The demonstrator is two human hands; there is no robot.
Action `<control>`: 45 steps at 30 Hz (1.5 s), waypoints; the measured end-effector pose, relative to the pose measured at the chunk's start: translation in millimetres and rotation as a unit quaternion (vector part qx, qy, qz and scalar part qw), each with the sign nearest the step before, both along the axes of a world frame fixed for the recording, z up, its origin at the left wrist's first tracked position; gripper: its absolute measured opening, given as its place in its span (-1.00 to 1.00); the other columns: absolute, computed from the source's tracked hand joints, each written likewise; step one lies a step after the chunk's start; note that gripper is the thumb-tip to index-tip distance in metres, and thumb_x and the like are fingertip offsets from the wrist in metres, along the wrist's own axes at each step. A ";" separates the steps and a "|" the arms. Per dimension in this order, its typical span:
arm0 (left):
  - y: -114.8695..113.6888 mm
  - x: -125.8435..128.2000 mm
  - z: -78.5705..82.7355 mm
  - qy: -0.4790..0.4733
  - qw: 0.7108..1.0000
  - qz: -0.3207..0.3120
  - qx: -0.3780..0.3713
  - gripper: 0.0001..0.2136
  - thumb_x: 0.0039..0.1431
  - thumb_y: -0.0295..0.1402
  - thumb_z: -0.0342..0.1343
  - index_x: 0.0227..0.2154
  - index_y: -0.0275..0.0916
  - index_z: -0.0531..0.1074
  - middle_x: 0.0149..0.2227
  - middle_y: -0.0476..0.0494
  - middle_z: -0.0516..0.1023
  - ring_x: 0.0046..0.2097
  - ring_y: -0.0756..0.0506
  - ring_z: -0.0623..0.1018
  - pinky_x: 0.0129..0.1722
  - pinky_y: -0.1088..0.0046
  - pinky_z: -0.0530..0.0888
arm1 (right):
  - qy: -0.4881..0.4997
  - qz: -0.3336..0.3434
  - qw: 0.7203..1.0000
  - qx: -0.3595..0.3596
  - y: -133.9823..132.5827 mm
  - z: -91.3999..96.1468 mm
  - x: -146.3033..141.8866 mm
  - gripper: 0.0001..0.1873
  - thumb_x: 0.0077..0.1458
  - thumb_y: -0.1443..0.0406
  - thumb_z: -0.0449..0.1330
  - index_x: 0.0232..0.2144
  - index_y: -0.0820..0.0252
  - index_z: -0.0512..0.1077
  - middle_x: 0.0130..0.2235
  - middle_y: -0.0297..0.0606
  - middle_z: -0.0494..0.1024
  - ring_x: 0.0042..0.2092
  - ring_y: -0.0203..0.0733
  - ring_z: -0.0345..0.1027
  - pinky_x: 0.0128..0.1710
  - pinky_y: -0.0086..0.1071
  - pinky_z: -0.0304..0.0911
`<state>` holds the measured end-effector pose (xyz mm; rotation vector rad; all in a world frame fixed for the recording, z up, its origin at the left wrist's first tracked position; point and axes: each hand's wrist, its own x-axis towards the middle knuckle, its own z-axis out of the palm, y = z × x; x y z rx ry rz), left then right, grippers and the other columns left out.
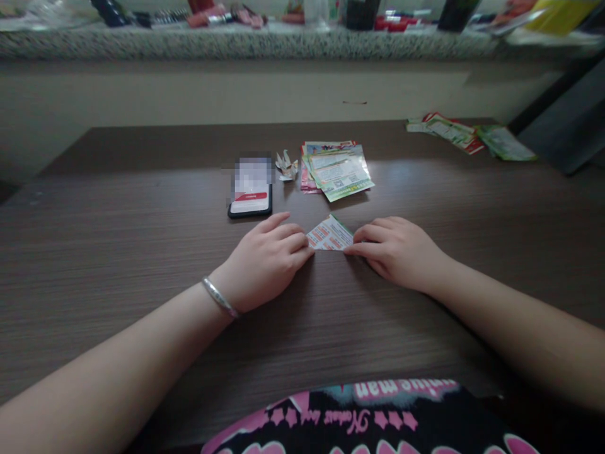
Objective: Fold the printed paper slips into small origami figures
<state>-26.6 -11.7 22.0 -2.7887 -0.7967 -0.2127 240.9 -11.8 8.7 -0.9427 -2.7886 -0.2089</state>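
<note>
A small printed sheet of paper [330, 234], folded into a triangle, lies on the table between my hands with its point facing away from me. My left hand [271, 255], with a silver bangle at the wrist, pinches the triangle's left corner. At the right corner, my right hand [397, 249] grips the paper between thumb and fingers. Just beyond sits a stack of colourful printed leaflets [341, 169]. Left of that stack stands a small folded paper piece [287, 166] with pointed flaps. A phone [252, 189] with a lit, partly blurred screen lies above my left hand.
The brown wooden table [118, 252] reaches back to a wall. More leaflets [456, 133] are spread at the far right, near a dark grey object [567, 113]. Above, a speckled stone ledge [265, 44] carries assorted items.
</note>
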 end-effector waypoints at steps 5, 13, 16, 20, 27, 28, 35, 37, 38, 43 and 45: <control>3.7 -6.3 -0.3 0.005 0.999 0.042 -0.017 -0.72 0.21 -0.46 -0.07 -0.23 -0.15 0.56 -0.25 -0.08 0.59 -0.15 -0.12 0.56 0.15 0.07 0.34 | 0.038 0.007 0.999 -0.012 5.0 -3.5 10.3 -0.71 0.20 0.36 0.02 -0.27 0.08 0.56 -0.26 -0.23 0.55 -0.27 -0.20 0.34 -0.32 -0.34 0.16; 7.6 -10.9 -3.4 0.014 0.999 0.045 -0.001 -0.74 0.18 -0.41 -0.04 -0.37 -0.20 0.58 -0.31 -0.10 0.59 -0.27 -0.10 0.56 0.10 0.10 0.41 | 0.051 0.025 0.998 -0.026 9.3 -5.8 25.0 -0.70 0.19 0.36 0.01 -0.36 0.10 0.55 -0.29 -0.27 0.58 -0.30 -0.24 0.40 -0.34 -0.37 0.19; 8.5 -11.6 -5.3 0.010 0.999 0.047 0.009 -0.74 0.19 -0.40 -0.05 -0.40 -0.22 0.57 -0.31 -0.11 0.59 -0.27 -0.10 0.57 0.08 0.14 0.43 | 0.059 0.020 0.998 -0.024 9.1 -6.6 27.5 -0.70 0.17 0.37 0.01 -0.39 0.11 0.55 -0.30 -0.28 0.58 -0.31 -0.25 0.40 -0.35 -0.37 0.18; 9.5 -12.7 -7.1 -0.003 0.999 0.046 -0.001 -0.72 0.21 -0.41 -0.07 -0.42 -0.22 0.56 -0.31 -0.12 0.58 -0.25 -0.09 0.57 0.08 0.17 0.44 | 0.068 0.023 0.997 -0.030 9.7 -7.2 29.0 -0.71 0.14 0.38 0.02 -0.41 0.12 0.54 -0.30 -0.27 0.58 -0.32 -0.24 0.41 -0.36 -0.37 0.19; 10.7 -11.8 -8.1 -0.015 0.997 0.068 -0.034 -0.75 0.19 -0.43 -0.08 -0.43 -0.27 0.51 -0.35 -0.18 0.53 -0.25 -0.13 0.52 -0.15 0.27 0.50 | 0.092 -0.018 0.993 -0.073 9.6 -7.7 28.9 -0.73 0.08 0.43 0.02 -0.48 0.14 0.50 -0.35 -0.26 0.56 -0.32 -0.21 0.43 -0.34 -0.37 0.22; 11.3 -11.9 -8.7 -0.020 0.996 0.077 -0.044 -0.76 0.19 -0.43 -0.08 -0.43 -0.27 0.49 -0.37 -0.18 0.52 -0.27 -0.13 0.51 -0.19 0.29 0.50 | 0.099 -0.033 0.991 -0.082 9.3 -8.3 28.3 -0.74 0.07 0.43 0.01 -0.48 0.15 0.48 -0.35 -0.26 0.56 -0.32 -0.21 0.43 -0.33 -0.37 0.22; 11.6 -11.5 -14.3 -0.138 0.975 0.141 -0.103 -0.83 0.20 -0.38 -0.03 -0.28 -0.31 0.43 -0.33 -0.15 0.52 -0.29 -0.11 0.48 -0.22 0.31 0.47 | 0.162 -0.152 0.965 -0.138 6.2 -9.0 17.8 -0.81 0.11 0.35 0.08 -0.24 0.15 0.46 -0.28 -0.28 0.56 -0.30 -0.21 0.42 -0.29 -0.36 0.26; 10.4 -9.6 -16.3 -0.157 0.969 0.148 -0.119 -0.78 0.21 -0.35 0.00 -0.13 -0.30 0.41 -0.24 -0.16 0.51 -0.25 -0.11 0.49 -0.16 0.30 0.48 | 0.168 -0.142 0.965 -0.146 4.6 -6.8 12.4 -0.79 0.13 0.30 0.10 -0.19 0.14 0.46 -0.25 -0.26 0.55 -0.27 -0.20 0.41 -0.24 -0.33 0.28; 9.9 -8.5 -17.4 -0.164 0.967 0.149 -0.126 -0.73 0.20 -0.34 0.02 -0.06 -0.29 0.38 -0.19 -0.17 0.50 -0.22 -0.11 0.50 -0.13 0.29 0.48 | 0.169 -0.131 0.966 -0.146 3.7 -5.6 9.6 -0.79 0.13 0.28 0.12 -0.17 0.15 0.46 -0.24 -0.24 0.54 -0.27 -0.19 0.41 -0.23 -0.32 0.29; 9.1 -4.1 -21.7 -0.198 0.960 0.144 -0.136 -0.59 0.18 -0.36 0.05 0.10 -0.27 0.28 -0.01 -0.24 0.37 -0.05 -0.13 0.46 -0.02 0.28 0.48 | 0.167 -0.095 0.973 -0.128 0.0 -4.2 -1.3 -0.71 0.11 0.18 0.19 -0.13 0.16 0.44 -0.10 -0.14 0.52 -0.09 -0.06 0.39 -0.11 -0.19 0.31; 9.3 -3.3 -22.5 -0.203 0.959 0.145 -0.132 -0.58 0.17 -0.37 0.06 0.11 -0.26 0.28 -0.02 -0.23 0.35 -0.03 -0.14 0.45 0.01 0.27 0.47 | 0.168 -0.085 0.975 -0.121 -0.1 -5.8 -2.5 -0.69 0.09 0.18 0.22 -0.11 0.16 0.43 -0.08 -0.13 0.52 -0.07 -0.04 0.38 -0.08 -0.16 0.31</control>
